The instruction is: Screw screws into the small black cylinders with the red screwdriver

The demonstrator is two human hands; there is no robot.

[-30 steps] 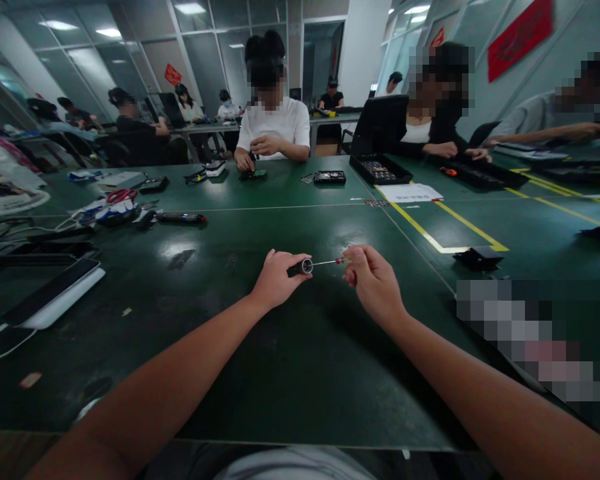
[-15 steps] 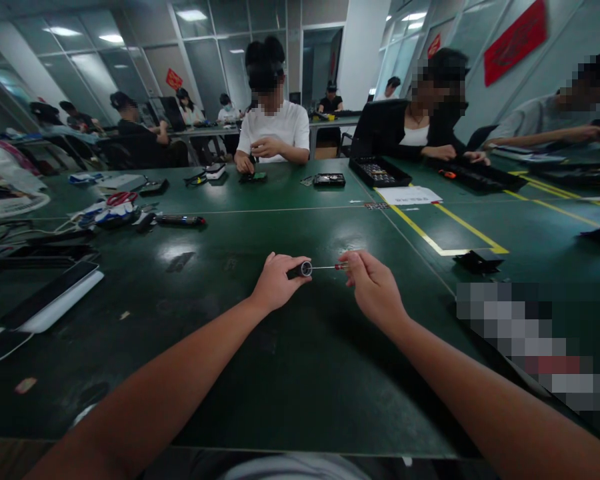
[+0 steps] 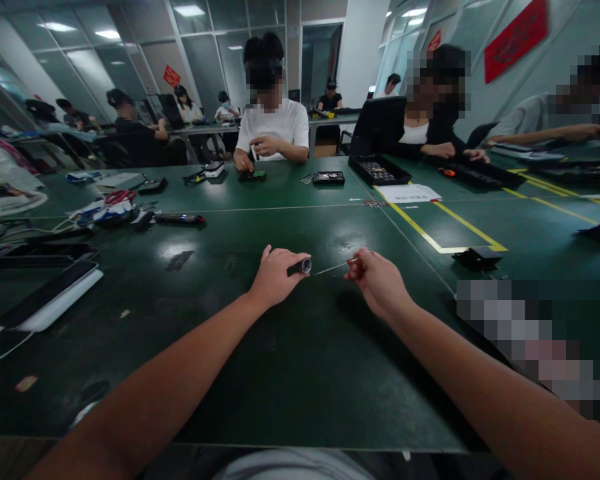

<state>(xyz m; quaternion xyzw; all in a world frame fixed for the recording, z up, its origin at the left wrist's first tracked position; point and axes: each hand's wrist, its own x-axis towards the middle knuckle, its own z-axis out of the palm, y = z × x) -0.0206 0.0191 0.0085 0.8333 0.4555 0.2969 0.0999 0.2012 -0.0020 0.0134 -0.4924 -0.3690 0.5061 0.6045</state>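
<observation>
Near the table's [image 3: 300, 373] middle, the left hand [image 3: 275, 277] was closed around a small, light, rigid screwdriver handle [image 3: 303, 267]. The right hand [image 3: 377, 283] pinched a thin, slippery, easily bent bit [image 3: 333, 268] by its red end.

We see a dark green table [image 3: 290, 373] with yellow lines [image 3: 445, 223] at right, a black handle [image 3: 300, 268] with a silver end, red banners [image 3: 515, 30] upper right, a white shirt [image 3: 273, 127].
</observation>
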